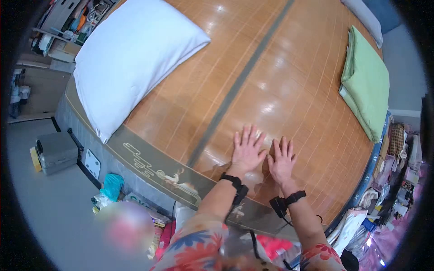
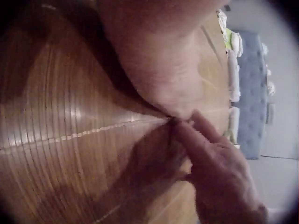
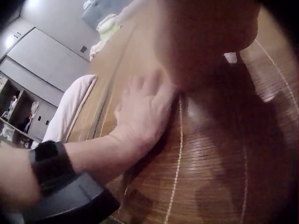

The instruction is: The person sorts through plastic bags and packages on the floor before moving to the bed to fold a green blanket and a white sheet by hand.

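A brown bamboo sleeping mat [image 1: 294, 81] with a grey-green band covers the bed. My left hand [image 1: 247, 151] lies palm down on it near the front edge, fingers straight and spread. Just to its right, my right hand [image 1: 282, 165] rests on the mat too, fingers extended, the thumb close to the left thumb. In the right wrist view the left hand [image 3: 145, 109] presses on the slats with its fingers flat. The left wrist view has the right hand [image 2: 219, 172] beside the left one. Neither hand grips anything.
A white pillow [image 1: 135, 54] lies at the bed's left, a folded green quilt [image 1: 366, 86] at its right. On the floor to the left stands a grey box [image 1: 56, 151]. Clutter [image 1: 389, 180] fills the right side; a blue tufted headboard [image 2: 252, 93] is at the far end.
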`<action>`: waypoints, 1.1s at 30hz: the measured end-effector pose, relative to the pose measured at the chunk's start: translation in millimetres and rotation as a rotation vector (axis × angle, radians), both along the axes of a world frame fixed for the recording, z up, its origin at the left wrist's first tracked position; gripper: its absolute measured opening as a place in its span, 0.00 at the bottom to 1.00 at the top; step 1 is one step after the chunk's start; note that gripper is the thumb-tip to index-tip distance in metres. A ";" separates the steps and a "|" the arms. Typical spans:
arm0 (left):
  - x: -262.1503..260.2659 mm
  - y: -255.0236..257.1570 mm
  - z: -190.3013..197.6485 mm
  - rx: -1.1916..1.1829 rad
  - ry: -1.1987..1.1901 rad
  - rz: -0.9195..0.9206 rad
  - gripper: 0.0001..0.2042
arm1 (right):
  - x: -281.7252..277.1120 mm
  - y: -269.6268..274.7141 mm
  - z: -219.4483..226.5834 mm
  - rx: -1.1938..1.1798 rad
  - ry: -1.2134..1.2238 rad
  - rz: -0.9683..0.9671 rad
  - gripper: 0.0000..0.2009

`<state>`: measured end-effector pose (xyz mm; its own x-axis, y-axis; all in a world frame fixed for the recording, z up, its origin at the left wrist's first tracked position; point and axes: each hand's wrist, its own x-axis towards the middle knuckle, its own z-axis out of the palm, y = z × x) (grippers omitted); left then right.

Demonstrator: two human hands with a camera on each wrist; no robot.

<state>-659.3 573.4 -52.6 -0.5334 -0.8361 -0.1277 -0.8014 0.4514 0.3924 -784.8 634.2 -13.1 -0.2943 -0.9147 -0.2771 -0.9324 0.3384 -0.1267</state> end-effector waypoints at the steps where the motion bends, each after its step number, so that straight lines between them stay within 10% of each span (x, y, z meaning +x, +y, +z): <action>1: 1.5 -1.1 3.2 0.021 0.026 -0.023 0.30 | 8.0 0.3 1.2 0.024 -0.034 -0.010 0.28; 6: 96.3 -31.9 42.5 0.083 0.356 -0.008 0.21 | 27.2 -11.2 -2.8 -0.118 -0.235 -0.117 0.26; 8: 187.0 -75.6 71.6 -0.049 0.500 0.306 0.18 | 65.9 -43.0 6.4 -0.138 -0.202 -0.122 0.22; 12: 403.8 -151.6 87.4 -0.490 0.278 0.724 0.20 | 187.1 -143.5 15.5 -0.023 -1.075 -0.405 0.22; 16: 521.1 -213.5 66.3 -0.240 0.369 1.194 0.27 | 308.7 -227.7 8.7 0.070 -1.467 -0.498 0.28; 18: 530.3 -233.3 62.8 0.209 1.071 1.217 0.27 | 352.2 -251.9 30.5 0.171 -1.653 -0.383 0.32; 20: 502.6 -234.3 82.5 0.469 1.175 1.150 0.27 | 399.4 -267.4 45.8 -0.018 -1.695 -0.620 0.30; 23: 481.3 -222.3 54.1 0.371 0.916 1.104 0.27 | 415.8 -269.3 11.5 -0.268 -1.730 -0.504 0.23; 29: 399.7 -155.5 48.4 0.361 0.956 0.981 0.28 | 308.6 -236.8 10.1 0.096 -1.831 -0.915 0.17; 31: 400.7 -138.2 97.2 0.883 1.004 1.225 0.27 | 270.8 -213.6 34.6 0.075 -1.662 -0.903 0.16; 33: 433.0 -117.9 78.9 0.805 1.112 1.336 0.26 | 243.0 -180.3 47.7 0.103 -1.513 -0.885 0.16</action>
<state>-226.3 455.5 26.3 0.2102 -0.6372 -0.7415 0.3011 -0.6793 0.6692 -541.8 453.9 34.7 -0.1008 -0.5990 -0.7944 0.4268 0.6952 -0.5784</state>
